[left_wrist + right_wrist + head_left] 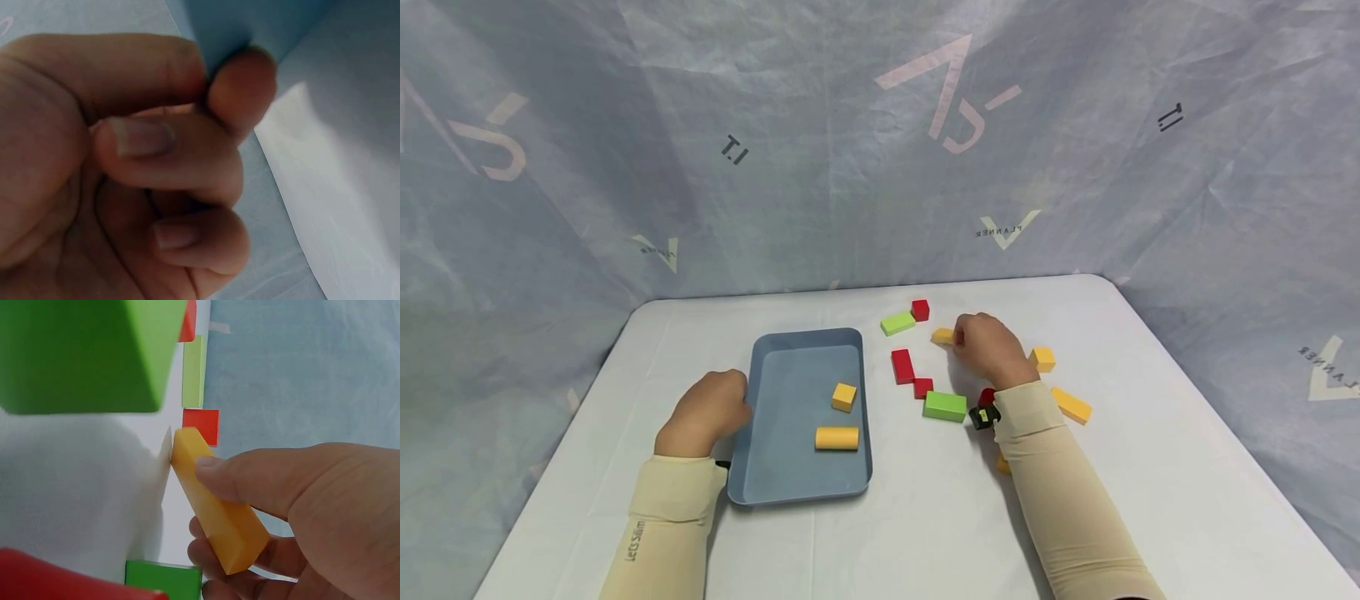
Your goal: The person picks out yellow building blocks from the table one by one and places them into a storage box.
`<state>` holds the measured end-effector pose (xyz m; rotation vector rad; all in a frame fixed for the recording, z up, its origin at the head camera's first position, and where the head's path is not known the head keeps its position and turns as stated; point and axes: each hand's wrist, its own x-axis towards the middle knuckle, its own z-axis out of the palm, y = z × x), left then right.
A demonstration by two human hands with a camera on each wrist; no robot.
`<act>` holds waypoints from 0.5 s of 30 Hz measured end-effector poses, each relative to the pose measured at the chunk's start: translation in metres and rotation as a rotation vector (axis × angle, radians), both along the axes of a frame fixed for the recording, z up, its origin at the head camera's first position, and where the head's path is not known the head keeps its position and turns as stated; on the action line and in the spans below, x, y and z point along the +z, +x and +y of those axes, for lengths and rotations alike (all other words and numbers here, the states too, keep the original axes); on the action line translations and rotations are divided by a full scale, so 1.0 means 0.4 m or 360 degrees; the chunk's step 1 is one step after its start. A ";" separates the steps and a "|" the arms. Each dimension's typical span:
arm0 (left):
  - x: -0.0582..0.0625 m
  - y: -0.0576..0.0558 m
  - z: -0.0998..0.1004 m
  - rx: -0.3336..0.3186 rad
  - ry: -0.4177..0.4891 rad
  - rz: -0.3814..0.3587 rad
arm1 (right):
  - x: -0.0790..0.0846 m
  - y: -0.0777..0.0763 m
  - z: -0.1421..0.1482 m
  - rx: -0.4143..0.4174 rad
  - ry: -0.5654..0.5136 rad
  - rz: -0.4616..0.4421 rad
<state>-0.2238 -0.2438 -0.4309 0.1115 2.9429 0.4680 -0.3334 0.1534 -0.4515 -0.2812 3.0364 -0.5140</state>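
Observation:
My left hand grips the left rim of a blue-grey tray; in the left wrist view the tray wall sits between thumb and index finger, the other fingers curled. Inside the tray are a yellow cube and a yellow cylinder. Over the far right of the table, my right hand pinches a long yellow block between thumb and fingers. The block is tilted, one end close to the tabletop. In the head view most of it is hidden behind the hand.
Left of the right hand lie red blocks, a light green block and a green block. Yellow blocks lie to its right, and another is partly under the forearm. A fabric backdrop rises behind the white table.

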 end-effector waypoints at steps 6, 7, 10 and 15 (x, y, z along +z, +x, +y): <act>-0.009 -0.001 -0.002 0.0002 -0.0002 0.0017 | -0.001 0.001 0.002 -0.0011 -0.0022 0.0001; -0.010 -0.002 -0.002 0.0002 -0.0002 0.0019 | 0.000 0.001 0.002 -0.0014 -0.0029 0.0002; -0.011 -0.003 -0.003 -0.0003 -0.0002 0.0018 | 0.004 0.003 -0.001 -0.0036 -0.0040 -0.0003; -0.008 -0.004 -0.004 -0.0004 0.0000 0.0010 | 0.011 0.002 -0.005 -0.0041 -0.0056 0.0021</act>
